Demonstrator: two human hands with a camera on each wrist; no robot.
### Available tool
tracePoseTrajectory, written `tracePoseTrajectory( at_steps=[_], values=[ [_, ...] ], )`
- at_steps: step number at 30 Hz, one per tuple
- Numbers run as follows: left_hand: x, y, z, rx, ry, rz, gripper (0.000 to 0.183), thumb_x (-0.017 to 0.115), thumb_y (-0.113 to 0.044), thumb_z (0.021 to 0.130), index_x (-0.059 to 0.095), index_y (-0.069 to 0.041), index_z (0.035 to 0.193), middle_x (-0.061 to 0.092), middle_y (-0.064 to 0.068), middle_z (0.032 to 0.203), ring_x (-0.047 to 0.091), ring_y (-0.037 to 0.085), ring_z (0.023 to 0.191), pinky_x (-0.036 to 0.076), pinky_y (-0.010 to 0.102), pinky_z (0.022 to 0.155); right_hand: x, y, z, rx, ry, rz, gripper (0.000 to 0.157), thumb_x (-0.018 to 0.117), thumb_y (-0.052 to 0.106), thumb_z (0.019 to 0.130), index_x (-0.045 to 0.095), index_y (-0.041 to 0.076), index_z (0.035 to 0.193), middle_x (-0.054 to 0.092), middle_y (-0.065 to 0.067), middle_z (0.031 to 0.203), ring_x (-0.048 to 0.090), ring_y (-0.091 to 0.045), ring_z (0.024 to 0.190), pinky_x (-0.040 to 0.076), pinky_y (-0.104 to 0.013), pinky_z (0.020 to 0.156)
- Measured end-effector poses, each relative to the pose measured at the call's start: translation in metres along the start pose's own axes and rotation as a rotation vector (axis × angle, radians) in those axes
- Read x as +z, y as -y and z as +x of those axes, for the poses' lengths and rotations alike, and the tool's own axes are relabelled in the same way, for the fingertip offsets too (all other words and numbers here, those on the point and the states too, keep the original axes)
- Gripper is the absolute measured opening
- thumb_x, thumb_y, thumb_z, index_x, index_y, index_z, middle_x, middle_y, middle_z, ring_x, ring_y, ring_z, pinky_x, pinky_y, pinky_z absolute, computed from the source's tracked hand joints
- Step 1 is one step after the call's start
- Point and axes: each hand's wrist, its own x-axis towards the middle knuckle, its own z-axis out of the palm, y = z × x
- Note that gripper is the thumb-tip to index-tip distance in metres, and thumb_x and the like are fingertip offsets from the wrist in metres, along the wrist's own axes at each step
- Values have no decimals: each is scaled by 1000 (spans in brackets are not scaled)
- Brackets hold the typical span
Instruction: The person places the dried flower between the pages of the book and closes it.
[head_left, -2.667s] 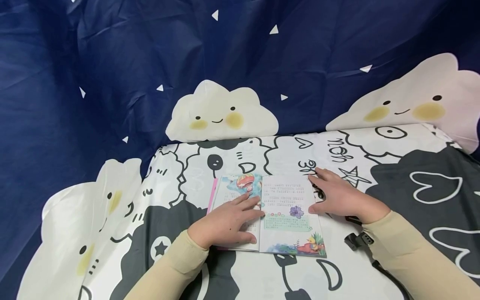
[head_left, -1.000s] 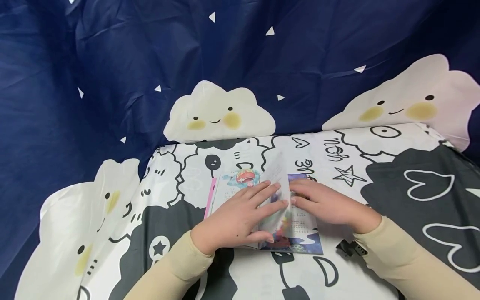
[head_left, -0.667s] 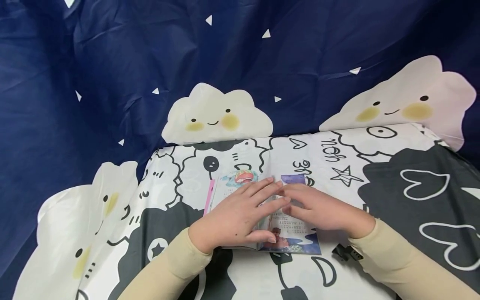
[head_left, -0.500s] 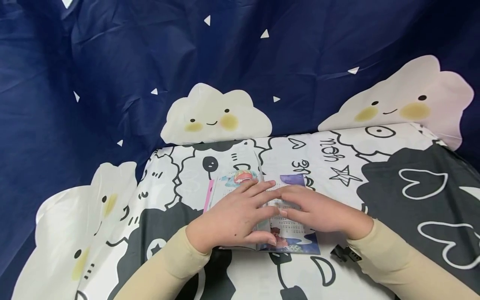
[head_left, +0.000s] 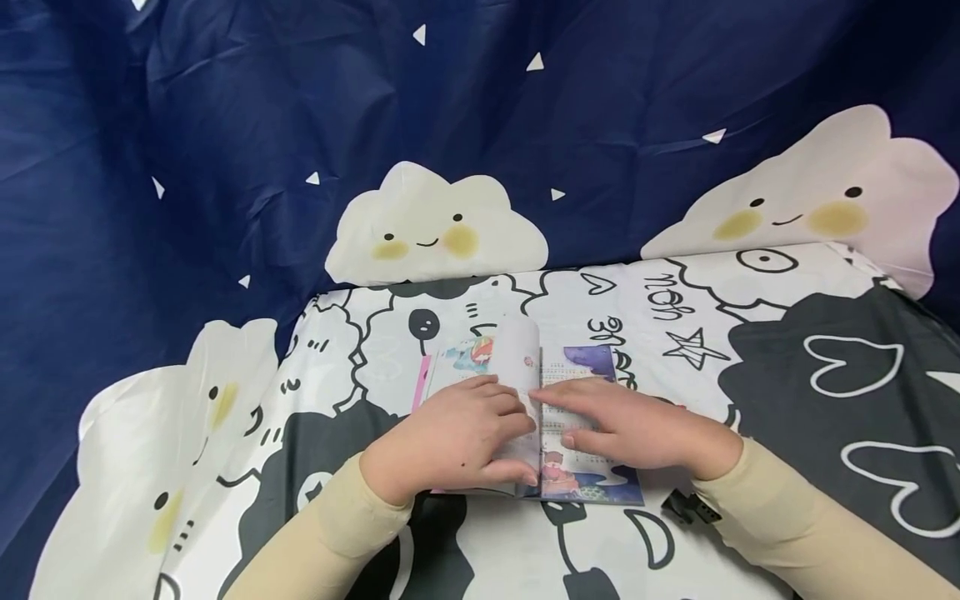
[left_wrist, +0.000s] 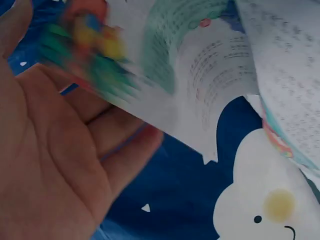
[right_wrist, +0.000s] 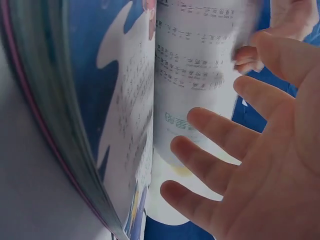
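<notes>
An open picture book (head_left: 592,450) with a pink cover edge lies in front of the person. One of its leaves (head_left: 520,346) stands raised and curls over toward the left. My left hand (head_left: 457,437) is over the left side, fingers slightly bent against this leaf; in the left wrist view the leaf (left_wrist: 185,100) hides some of the fingertips. My right hand (head_left: 637,421) reaches across the right page, its index fingertip near the leaf by the spine. In the right wrist view the right hand's fingers (right_wrist: 215,130) are spread and hold nothing.
A black-and-white cartoon cloth (head_left: 712,325) covers the surface under the book. Behind it hangs a dark blue curtain (head_left: 600,108) with white cloud shapes. A small black device (head_left: 690,506) is by the right wrist.
A leaf has risen from the right side and swung left past the spine, uncovering a purple-and-blue illustrated page. The right hand has moved left. The left hand, after reaching right, has drawn back slightly.
</notes>
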Motion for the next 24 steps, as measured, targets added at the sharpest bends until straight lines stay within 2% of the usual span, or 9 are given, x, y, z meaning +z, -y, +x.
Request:
tracePoseTrajectory(
  at_steps=[4,10,16,20,24],
  values=[
    [8,-1,-4,-66,95,24,54,54,-66,95,72,-19,116,69,-3,113,61,17,112,42,37,105,2,-1,-1,2,19,-22,55,60,28,103,43,23,156,48,1,152,43,-24,139,37,-53,110],
    [26,2,-4,-94,152,22,56,51,-67,96,71,-21,121,67,-2,122,57,18,122,42,37,107,1,-4,-2,34,41,-39,57,61,26,102,43,20,156,48,-3,152,43,-28,140,36,-54,111],
    [43,6,-8,-188,219,-107,60,64,-67,88,69,-23,129,58,4,140,47,28,136,44,43,107,-6,-17,-6,73,47,-37,55,63,29,101,48,16,152,50,-8,150,43,-31,139,35,-56,111],
    [55,8,-13,-252,240,-172,69,75,-64,80,65,-24,135,48,6,151,38,33,144,36,44,114,-16,-29,-12,126,57,-29,53,65,38,99,56,15,146,50,-15,149,42,-38,139,34,-61,109],
    [62,10,-16,-277,233,-208,76,81,-63,74,63,-25,138,42,7,157,31,36,147,31,44,117,-27,-45,-22,204,66,-26,53,70,41,94,61,18,142,48,-17,150,41,-41,139,35,-62,108]
  ],
)
